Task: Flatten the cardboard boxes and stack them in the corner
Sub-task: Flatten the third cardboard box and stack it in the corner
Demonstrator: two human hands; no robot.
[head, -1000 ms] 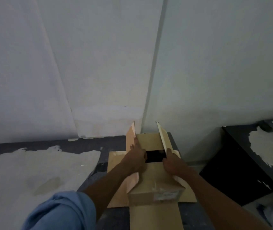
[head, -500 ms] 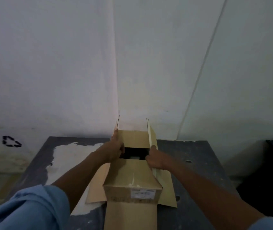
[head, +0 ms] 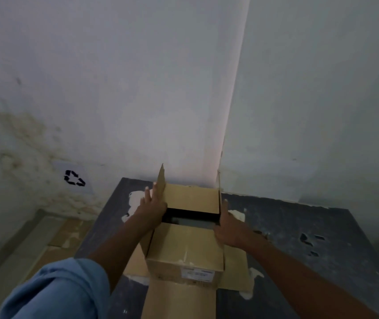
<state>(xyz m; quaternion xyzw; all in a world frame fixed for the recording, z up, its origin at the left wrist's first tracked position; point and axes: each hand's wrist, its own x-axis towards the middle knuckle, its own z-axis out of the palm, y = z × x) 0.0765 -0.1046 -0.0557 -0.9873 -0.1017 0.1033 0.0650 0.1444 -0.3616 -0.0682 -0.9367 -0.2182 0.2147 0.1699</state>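
A brown cardboard box (head: 183, 247) with a white label on its near face stands on a dark table (head: 310, 226) against the wall. Its top is partly open, with a dark gap across the middle. My left hand (head: 152, 204) lies flat against the upright left flap (head: 160, 183). My right hand (head: 226, 225) presses on the box's right side beside the thin upright right flap (head: 218, 187). A lower flap (head: 179, 300) hangs toward me, and flat cardboard (head: 236, 270) lies under the box.
White walls meet in a corner (head: 232, 111) right behind the box. A black recycling symbol (head: 73, 178) marks the stained left wall. The table has flaking white patches. Tiled floor (head: 22, 245) with cardboard pieces shows at the left.
The view swung right to left, bringing the left wall and floor into sight. My hands slid from the top opening out to the side flaps, the left hand's fingers now spread.
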